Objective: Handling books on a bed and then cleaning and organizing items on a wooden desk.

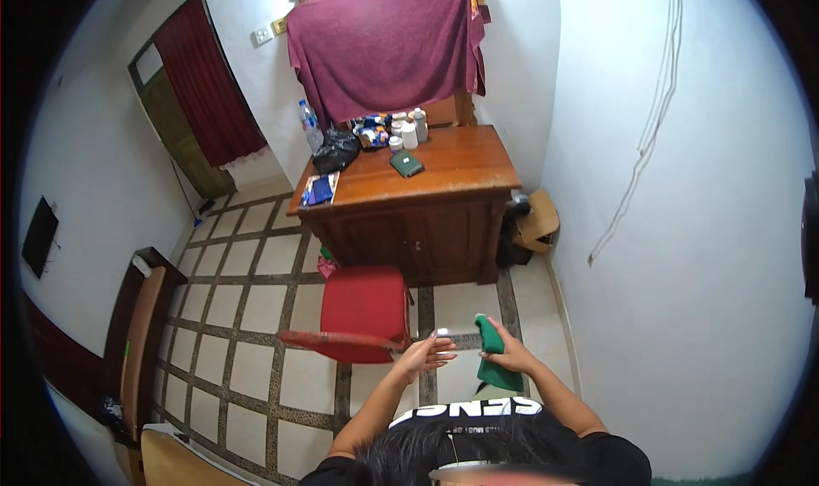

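My right hand (512,355) grips a folded green cloth (491,342), thumb on one side and fingers behind. The cloth's lower end hangs down in front of my black shirt. Beside it, my left hand (423,357) is raised with its fingers apart and nothing in it, a short gap away from the cloth. Just beyond my left hand is a red padded chair (363,300), which the hand appears not to touch. Past the chair a brown wooden cabinet (409,230) stands against the wall.
On the cabinet top are a dark green wallet-like item (407,164), white bottles (409,135), a black plastic bag (337,150) and a water bottle (310,126). A maroon towel (390,44) hangs above. A cardboard box (537,220) sits right of the cabinet. A wall (640,332) rises at my right.
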Action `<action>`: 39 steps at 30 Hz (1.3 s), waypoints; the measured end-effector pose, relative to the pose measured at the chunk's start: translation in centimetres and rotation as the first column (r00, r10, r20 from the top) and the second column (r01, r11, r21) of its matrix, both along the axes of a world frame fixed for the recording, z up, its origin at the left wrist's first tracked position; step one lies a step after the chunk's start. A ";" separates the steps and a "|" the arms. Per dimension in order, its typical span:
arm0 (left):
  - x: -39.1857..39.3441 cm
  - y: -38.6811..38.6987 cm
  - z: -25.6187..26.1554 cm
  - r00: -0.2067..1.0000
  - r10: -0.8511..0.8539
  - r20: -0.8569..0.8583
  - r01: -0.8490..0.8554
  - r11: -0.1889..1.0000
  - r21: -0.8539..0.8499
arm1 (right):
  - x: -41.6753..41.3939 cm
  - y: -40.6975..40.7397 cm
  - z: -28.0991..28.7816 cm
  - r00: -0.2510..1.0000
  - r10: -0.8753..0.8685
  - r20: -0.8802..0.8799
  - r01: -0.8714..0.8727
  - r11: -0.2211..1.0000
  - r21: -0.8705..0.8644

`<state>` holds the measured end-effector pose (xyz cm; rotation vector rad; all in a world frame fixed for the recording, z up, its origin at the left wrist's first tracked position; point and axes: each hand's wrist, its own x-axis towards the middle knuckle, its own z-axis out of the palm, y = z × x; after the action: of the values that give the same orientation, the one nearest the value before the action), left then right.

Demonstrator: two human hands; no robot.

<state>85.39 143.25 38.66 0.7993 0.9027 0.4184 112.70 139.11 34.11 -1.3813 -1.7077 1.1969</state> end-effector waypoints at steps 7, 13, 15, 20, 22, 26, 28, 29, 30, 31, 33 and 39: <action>2.6 10.2 2.7 0.964 0.266 0.000 -0.264 0.957 0.124 | 8.3 19.7 2.3 0.981 -0.170 -0.095 0.187 0.956 0.225; 3.9 21.4 0.1 0.915 0.395 -0.077 -0.380 0.911 0.160 | 7.0 31.3 11.1 0.984 -0.002 -0.177 0.051 0.961 0.273; 5.0 26.0 -0.5 0.918 0.396 -0.033 -0.386 0.908 0.166 | 6.6 34.2 12.5 0.957 0.064 -0.282 0.003 0.973 0.229; 5.8 39.4 -3.6 0.902 0.431 0.022 -0.422 0.870 0.257 | 10.1 45.4 9.6 0.992 -0.117 -0.050 0.127 0.903 0.410; 5.8 44.2 -4.3 0.882 0.467 -0.066 -0.428 0.851 0.303 | 12.2 49.9 8.2 0.961 -0.275 0.001 0.249 0.870 0.425; 4.6 52.1 -4.7 0.865 0.500 0.038 -0.470 0.783 0.408 | 13.9 58.0 5.8 0.819 -0.470 0.330 0.295 0.837 0.460; 4.4 55.1 -5.6 0.839 0.544 0.009 -0.492 0.752 0.439 | 13.0 60.7 1.8 0.737 -0.426 0.525 0.223 0.886 0.406; 4.0 56.3 -5.9 0.811 0.584 -0.009 -0.506 0.711 0.488 | 12.1 61.6 -0.4 0.625 -0.371 0.686 0.156 0.921 0.357; 3.8 57.2 -6.0 0.784 0.621 -0.021 -0.549 0.708 0.443 | 10.0 61.8 -2.3 0.585 -0.293 0.756 0.108 0.952 0.286; 3.5 57.9 -6.5 0.774 0.632 -0.035 -0.556 0.705 0.440 | 8.0 62.1 -3.5 0.623 -0.335 0.707 0.052 0.919 0.390; 3.2 59.3 -7.7 0.657 0.752 0.056 -0.708 0.590 0.389 | 5.5 63.8 -3.6 0.645 -0.283 0.710 -0.017 0.923 0.384; 2.3 61.4 -6.5 0.422 0.906 -0.015 -0.506 0.249 0.826 | 10.6 74.6 -2.7 0.630 -0.346 0.695 0.009 0.898 0.439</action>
<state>87.71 204.65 32.19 1.2042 1.6865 1.6138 123.34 213.73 31.37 -1.8684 -2.1189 0.0520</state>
